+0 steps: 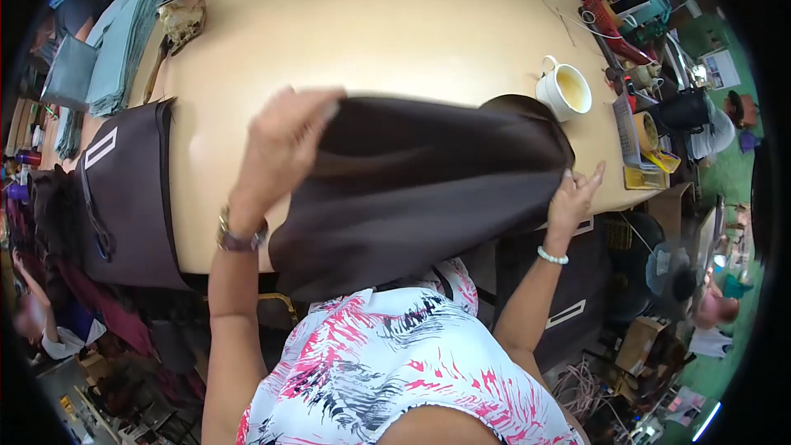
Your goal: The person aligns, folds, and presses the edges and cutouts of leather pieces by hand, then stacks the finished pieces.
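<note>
A large dark brown sheet of leather-like material is stretched between my two hands above the table's front edge. Its upper left corner is pinched in my left hand, which is raised and slightly blurred. My right hand grips the sheet's right edge between thumb and fingers, with some other fingers spread outward. Near the upper right, the sheet curls over close to a white cup of yellowish liquid. More dark pieces with a pale rectangular outline lie over the table's left edge.
Grey-green sheets are stacked at the back left, beside a crumpled pale object. At the right edge of the table stand a red basket, a grey basket and a tape roll. Other people sit farther off.
</note>
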Available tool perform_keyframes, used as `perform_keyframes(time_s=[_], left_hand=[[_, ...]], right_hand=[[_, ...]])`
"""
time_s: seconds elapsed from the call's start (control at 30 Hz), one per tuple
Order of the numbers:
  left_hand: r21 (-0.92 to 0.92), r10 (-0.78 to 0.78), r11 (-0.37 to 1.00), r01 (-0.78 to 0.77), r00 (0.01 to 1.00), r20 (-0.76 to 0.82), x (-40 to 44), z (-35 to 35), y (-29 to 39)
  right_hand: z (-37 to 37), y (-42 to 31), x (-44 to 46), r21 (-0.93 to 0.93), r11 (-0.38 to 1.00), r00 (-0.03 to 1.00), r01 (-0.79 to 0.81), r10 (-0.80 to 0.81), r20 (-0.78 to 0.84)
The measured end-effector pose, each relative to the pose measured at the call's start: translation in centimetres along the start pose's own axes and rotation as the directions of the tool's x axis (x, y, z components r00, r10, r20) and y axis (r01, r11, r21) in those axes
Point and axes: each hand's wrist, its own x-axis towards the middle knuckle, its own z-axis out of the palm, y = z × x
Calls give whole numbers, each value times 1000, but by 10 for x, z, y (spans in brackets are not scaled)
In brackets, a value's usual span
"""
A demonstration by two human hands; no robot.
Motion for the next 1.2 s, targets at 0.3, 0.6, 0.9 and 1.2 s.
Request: perform_keyframes(time_s=[0.3, 0.6, 0.9, 1.2], left_hand=[[513, 187, 843, -163, 982, 4, 7, 36, -20], [362, -75, 930, -64, 931, 358, -95, 79, 7], [244, 29, 968, -63, 990, 141, -96, 58, 15], [449, 13, 889, -86, 986, 163, -39, 48, -23]], right_hand=[[22, -14, -11, -12, 985, 980, 172, -170, 102], [-7, 4, -13, -89, 967, 951, 237, -212, 223], [-26, 0, -19, -352, 879, 943, 321, -260, 210], [12, -32, 3, 20, 900, 862, 436, -424, 277]])
